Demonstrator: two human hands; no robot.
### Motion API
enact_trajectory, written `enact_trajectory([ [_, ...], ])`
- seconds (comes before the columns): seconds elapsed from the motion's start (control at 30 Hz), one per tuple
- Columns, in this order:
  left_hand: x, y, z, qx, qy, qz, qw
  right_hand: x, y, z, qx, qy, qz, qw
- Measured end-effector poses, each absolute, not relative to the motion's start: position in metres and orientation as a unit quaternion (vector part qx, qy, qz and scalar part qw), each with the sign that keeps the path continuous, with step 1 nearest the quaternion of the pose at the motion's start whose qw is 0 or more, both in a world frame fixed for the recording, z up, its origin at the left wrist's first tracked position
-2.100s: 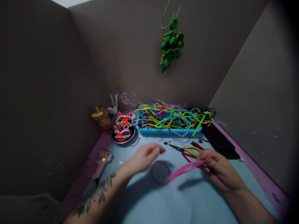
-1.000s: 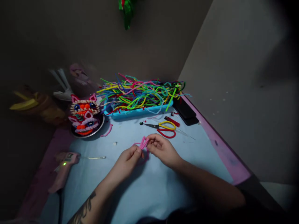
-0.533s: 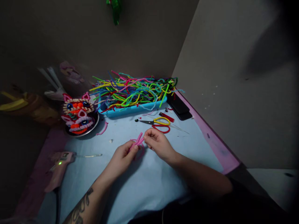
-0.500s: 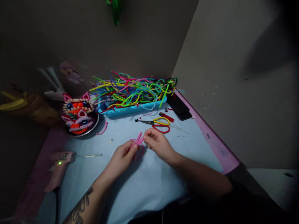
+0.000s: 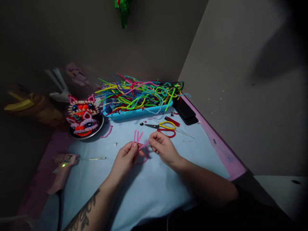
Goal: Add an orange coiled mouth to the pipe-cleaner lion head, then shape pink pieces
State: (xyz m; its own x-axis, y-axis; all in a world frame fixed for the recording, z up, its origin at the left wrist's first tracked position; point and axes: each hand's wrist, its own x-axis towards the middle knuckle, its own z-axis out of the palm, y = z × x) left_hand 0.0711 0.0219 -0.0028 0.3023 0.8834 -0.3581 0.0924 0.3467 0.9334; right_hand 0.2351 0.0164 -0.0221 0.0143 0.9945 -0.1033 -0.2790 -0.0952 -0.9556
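Pink pipe cleaners are pinched between the thumb and fingers of my left hand. Several of their ends fan upward above the thumb, and one strand curves in a loop below. My right hand is closed on a strand that runs over from the left hand. Both hands are above the pale blue table cover. Just beyond the right hand lie scissors with one yellow and one red handle.
A blue tray heaped with colourful pipe cleaners stands at the back. To its left, fuzzy animal-faced figures sit in a metal bowl. A pink glue gun lies at left. A red lighter and black phone-like slabs lie at right.
The pink ends above my left thumb have spread apart and now point more upward. A strand stretches between my hands, and the loop below shows more. The view has shifted slightly.
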Motion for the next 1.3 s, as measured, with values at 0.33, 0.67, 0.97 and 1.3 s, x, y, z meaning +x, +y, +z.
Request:
enact_trajectory([
  [0.33,0.075,0.020,-0.015,0.578,0.460,0.284,0.611,0.224,0.012,-0.026,-0.405,-0.395,0.656,0.499],
  [0.67,0.063,0.025,0.001,0.484,0.538,0.402,0.561,0.259,0.032,-0.023,-0.540,-0.473,0.495,0.490],
  [0.97,0.072,0.019,-0.003,0.452,0.448,0.328,0.698,0.242,0.024,-0.018,-0.498,-0.518,0.478,0.506],
  [1.3,0.075,0.020,-0.018,0.551,0.424,0.299,0.654,0.226,0.017,-0.028,-0.443,-0.397,0.627,0.503],
])
